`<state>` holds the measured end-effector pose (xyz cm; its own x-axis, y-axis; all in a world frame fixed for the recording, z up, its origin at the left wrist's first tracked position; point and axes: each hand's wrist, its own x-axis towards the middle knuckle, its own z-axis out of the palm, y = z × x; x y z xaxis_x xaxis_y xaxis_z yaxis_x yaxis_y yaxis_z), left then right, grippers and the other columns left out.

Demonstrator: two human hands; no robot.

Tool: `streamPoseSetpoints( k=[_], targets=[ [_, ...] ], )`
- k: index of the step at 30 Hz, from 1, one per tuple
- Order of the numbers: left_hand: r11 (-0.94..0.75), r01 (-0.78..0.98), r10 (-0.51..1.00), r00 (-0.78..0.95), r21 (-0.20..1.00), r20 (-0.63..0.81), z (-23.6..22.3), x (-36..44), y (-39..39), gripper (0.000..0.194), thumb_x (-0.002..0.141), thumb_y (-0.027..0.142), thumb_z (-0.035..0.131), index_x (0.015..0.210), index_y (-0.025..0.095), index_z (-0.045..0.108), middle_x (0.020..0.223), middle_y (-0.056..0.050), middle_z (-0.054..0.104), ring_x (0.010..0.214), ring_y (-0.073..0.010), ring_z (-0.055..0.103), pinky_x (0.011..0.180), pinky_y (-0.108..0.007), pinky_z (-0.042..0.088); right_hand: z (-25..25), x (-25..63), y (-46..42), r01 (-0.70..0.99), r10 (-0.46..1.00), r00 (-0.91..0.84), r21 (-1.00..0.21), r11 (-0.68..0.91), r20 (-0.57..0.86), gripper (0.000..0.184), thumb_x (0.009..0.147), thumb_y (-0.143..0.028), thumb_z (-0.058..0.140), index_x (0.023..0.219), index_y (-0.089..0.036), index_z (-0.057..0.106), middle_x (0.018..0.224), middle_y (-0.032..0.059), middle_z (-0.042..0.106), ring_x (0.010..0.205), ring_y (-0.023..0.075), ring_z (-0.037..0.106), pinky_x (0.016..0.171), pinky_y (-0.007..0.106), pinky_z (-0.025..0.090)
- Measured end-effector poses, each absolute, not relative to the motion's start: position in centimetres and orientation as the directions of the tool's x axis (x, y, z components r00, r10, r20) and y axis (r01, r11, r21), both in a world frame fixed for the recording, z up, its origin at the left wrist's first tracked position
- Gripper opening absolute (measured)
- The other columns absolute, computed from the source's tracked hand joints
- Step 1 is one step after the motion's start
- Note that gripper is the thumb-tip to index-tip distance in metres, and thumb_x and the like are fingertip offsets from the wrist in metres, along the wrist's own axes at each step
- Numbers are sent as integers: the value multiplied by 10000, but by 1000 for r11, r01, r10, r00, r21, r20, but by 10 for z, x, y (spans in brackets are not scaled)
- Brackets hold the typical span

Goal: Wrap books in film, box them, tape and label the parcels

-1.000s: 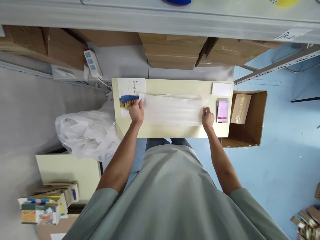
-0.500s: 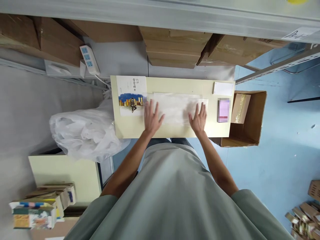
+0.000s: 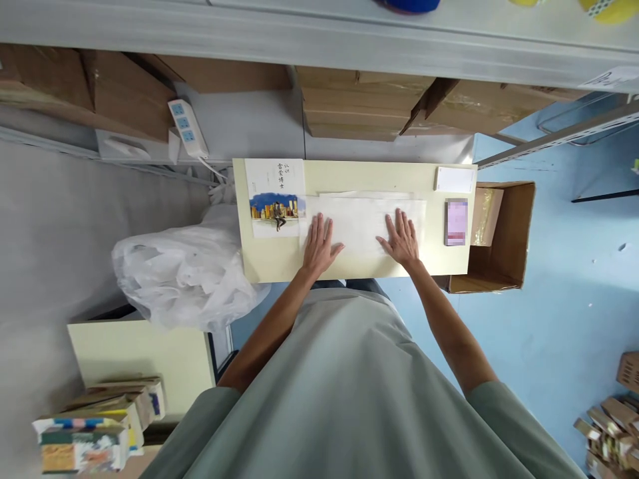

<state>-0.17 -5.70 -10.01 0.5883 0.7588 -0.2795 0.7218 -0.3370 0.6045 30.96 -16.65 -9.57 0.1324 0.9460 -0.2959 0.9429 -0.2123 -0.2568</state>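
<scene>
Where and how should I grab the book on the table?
Probably pinch the left edge of the book, thumb on top, left hand coming from the left: the book lies flat near that end of the table, and the sheet seems to lap its right edge.

Cream table [image 3: 334, 176], long narrow top. On it, left to right: illustrated book [image 3: 272, 183], cover up; translucent white sheet [image 3: 354, 226] flat across middle, left edge meeting book's side; white box [image 3: 455, 179] at far right corner; phone [image 3: 456, 223] just nearer, screen pinkish. Grey shelf [image 3: 319, 30] above: blue item [image 3: 412, 4], yellow items [image 3: 612, 10], cut off by frame.
</scene>
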Motion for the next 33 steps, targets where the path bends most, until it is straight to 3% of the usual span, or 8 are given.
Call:
streamPoseSetpoints(
  k=[3,5,8,10,20,23,26,33],
  targets=[
    [-279,728,862,477,626,-170,-93,-34,-39,752,1120,528,505,1740,112,408,1874,-230,277,1775,-375,192,1435,-554,205,-88,300,-162,941,953,139,-264,-212,-270,884,1145,-652,481,1826,-125,279,1915,218,105,1792,413,92,1413,674,186],
    [-114,811,962,234,574,-138,-89,-64,-19,740,1110,556,525,1700,117,440,1818,-262,365,1732,-392,291,1418,-553,250,-81,281,-155,937,963,122,-293,-192,-241,894,1151,-655,444,1843,-135,217,1922,192,90,1795,407,70,1415,681,191],
    [209,867,974,-145,453,-172,-91,-106,16,835,1005,639,697,1580,64,507,1632,-344,523,1604,-484,433,1362,-619,324,-70,231,-133,921,977,33,-373,-111,-209,859,1167,-621,416,1854,-161,180,1925,156,117,1799,374,64,1432,651,187],
    [305,868,947,-234,393,-218,-95,-122,33,806,914,635,811,1451,81,578,1480,-331,619,1492,-507,524,1313,-635,381,-66,188,-114,897,978,-49,-440,-46,-202,805,1182,-580,406,1846,-161,228,1918,145,167,1800,349,81,1445,610,186],
    [419,823,894,-301,382,-331,-98,-121,57,552,761,503,949,1090,153,676,1177,-245,750,1231,-435,692,1112,-510,540,-94,59,-64,803,932,-217,-596,2,-289,695,1175,-349,434,1790,-39,338,1873,213,257,1778,326,222,1427,533,283],
    [458,792,859,-277,404,-431,-91,-125,68,354,849,493,861,858,207,653,893,-137,739,1029,-363,730,932,-414,550,-98,56,-65,796,932,-205,-605,-19,-300,688,1174,-351,435,1768,-9,371,1878,220,225,1784,327,196,1431,523,276],
    [432,751,857,-169,500,-487,-78,-129,74,356,942,440,736,704,240,562,673,-24,605,775,-249,658,755,-322,475,-97,60,-64,765,935,-198,-642,-41,-295,659,1178,-360,436,1757,-45,415,1880,202,243,1781,322,214,1420,526,310],
    [157,718,988,-124,678,-97,-11,-132,58,241,929,440,744,872,212,689,823,-11,694,695,-163,553,717,-273,457,-83,75,-48,563,943,-159,-812,-158,-294,613,1176,-478,454,1707,-182,538,1851,109,391,1746,288,334,1399,502,393]
  ],
)
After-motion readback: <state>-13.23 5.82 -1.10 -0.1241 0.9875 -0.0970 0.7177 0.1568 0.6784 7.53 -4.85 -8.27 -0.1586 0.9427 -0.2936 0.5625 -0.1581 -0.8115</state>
